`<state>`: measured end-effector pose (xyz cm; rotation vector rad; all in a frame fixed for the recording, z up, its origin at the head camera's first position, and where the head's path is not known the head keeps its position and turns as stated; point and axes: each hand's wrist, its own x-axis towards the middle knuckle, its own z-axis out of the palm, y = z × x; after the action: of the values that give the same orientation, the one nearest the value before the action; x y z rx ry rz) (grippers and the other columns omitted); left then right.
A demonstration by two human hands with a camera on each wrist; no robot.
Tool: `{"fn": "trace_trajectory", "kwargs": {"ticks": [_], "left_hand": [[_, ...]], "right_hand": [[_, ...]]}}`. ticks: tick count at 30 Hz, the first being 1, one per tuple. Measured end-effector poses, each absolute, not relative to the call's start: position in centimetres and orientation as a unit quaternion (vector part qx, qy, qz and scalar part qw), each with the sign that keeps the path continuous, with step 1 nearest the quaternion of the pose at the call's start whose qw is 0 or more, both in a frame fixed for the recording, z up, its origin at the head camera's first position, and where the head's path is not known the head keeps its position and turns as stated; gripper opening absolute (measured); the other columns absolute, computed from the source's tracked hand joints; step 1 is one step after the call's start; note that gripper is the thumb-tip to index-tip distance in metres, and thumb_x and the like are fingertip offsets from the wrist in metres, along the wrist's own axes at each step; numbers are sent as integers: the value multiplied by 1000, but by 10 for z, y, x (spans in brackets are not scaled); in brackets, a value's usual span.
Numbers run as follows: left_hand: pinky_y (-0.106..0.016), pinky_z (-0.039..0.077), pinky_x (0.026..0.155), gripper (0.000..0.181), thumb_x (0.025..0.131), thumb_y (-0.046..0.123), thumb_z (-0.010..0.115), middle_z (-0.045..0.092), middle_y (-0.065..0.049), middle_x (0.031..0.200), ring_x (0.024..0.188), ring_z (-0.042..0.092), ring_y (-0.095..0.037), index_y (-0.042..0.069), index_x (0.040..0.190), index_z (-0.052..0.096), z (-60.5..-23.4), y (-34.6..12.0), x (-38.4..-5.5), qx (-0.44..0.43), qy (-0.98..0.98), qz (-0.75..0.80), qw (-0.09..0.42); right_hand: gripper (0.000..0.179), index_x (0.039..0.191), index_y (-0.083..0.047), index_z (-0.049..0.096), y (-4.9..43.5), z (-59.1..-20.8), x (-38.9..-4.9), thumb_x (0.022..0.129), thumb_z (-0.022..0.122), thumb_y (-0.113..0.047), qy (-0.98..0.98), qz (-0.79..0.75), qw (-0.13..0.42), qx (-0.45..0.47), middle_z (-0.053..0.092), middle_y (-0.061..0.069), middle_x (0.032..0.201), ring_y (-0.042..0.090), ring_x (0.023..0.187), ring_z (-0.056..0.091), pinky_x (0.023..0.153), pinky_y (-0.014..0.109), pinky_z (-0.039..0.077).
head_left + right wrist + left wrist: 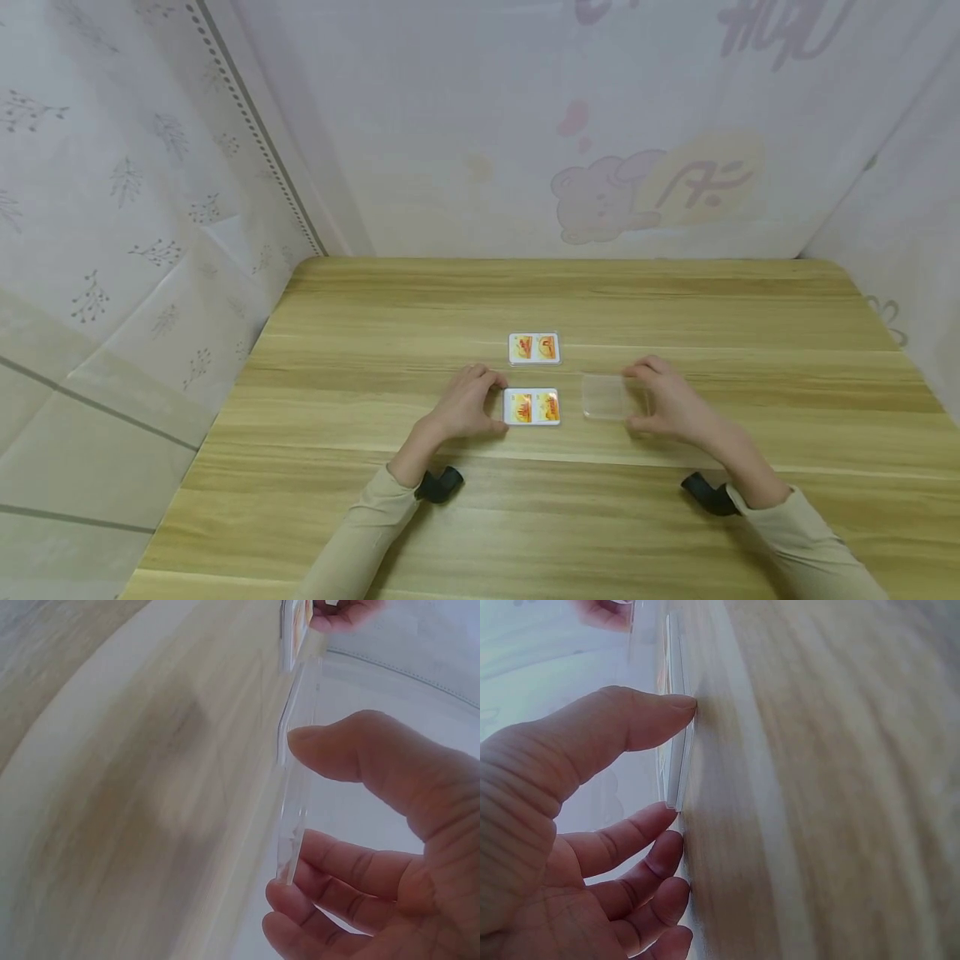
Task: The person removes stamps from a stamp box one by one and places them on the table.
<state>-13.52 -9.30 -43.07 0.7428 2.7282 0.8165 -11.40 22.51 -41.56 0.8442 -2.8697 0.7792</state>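
My left hand (471,405) is at the left end of a flat white card case (535,407) with two orange and yellow pictures. In the left wrist view, its thumb and index finger hold opposite edges of the case (675,765), which lies on the table. My right hand (667,402) holds a clear, shallow plastic cover (603,396) by its right end, just right of the case. The right wrist view shows the thumb on one edge of the cover (294,802) and fingers at the other. A similar card case (534,348) lies farther back, touched by neither hand.
All of this is on a wood-grain table (390,317). A printed curtain (450,125) hangs behind the table's far edge, with more curtain at both sides. Black curved pieces (441,485) sit at both wrists.
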Motion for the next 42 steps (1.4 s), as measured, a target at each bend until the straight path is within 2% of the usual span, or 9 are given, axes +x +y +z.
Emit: {"fn": "trace_trajectory", "kwargs": {"ticks": [14,22,32,42], "left_hand": [[-45,37,91,52,65,19,84,54,-9,109,103,45,-27,4,108,60,-432,-93,-135,244,924,277,103],[-45,36,92,52,65,19,84,54,-10,110,104,46,-27,4,108,60,-432,-93,-135,243,923,280,105],[-45,36,91,52,65,19,84,54,-9,108,102,46,-27,4,108,60,-432,-93,-135,246,923,278,106],[-44,36,92,52,65,19,84,54,-9,107,102,46,-26,3,108,60,-431,-93,-136,247,923,278,104]], "right_hand": [[58,108,14,57,243,-417,-111,60,83,-4,-927,249,33,278,55,22,104,38,95,53,80,51,46],[57,109,13,57,255,-421,-110,60,81,-3,-922,251,30,293,55,18,103,34,94,54,79,49,47],[59,110,10,57,267,-423,-109,60,83,-6,-919,248,44,303,56,18,104,35,95,55,77,51,47],[59,109,10,58,280,-426,-107,58,84,-6,-921,237,67,302,56,15,100,32,89,56,71,48,48]]}}
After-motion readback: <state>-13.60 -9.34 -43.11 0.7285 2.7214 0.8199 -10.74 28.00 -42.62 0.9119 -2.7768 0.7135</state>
